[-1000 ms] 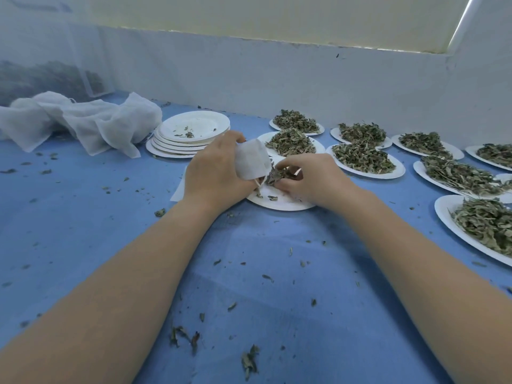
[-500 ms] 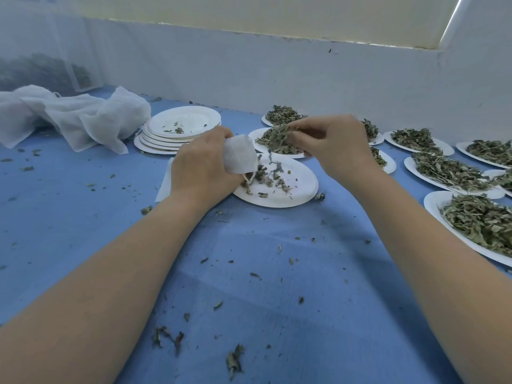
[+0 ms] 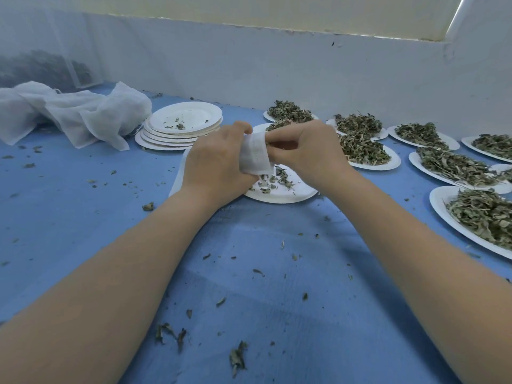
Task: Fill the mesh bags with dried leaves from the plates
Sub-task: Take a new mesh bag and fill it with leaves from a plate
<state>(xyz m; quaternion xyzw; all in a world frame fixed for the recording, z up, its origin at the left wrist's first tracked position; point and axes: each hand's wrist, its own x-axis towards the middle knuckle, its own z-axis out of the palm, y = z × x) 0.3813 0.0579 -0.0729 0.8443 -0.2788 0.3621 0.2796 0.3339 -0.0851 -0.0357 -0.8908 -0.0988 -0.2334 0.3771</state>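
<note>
Currently the mesh bag is held above the near plate, which carries only a thin scatter of dried leaves. The left hand grips the bag body with curled fingers; the right hand pinches at the bag mouth, and whether it holds leaves there cannot be told. The bag appears light, soft and limp, so it should be held at the rim to keep the mouth open. The leaves look brittle and light; they likely crumble and spill under firm pressure. Heaped plates lie just beside the right hand and could be knocked. A stack of emptied plates and a pile of white mesh cloth lie to the left on the blue table.
</note>
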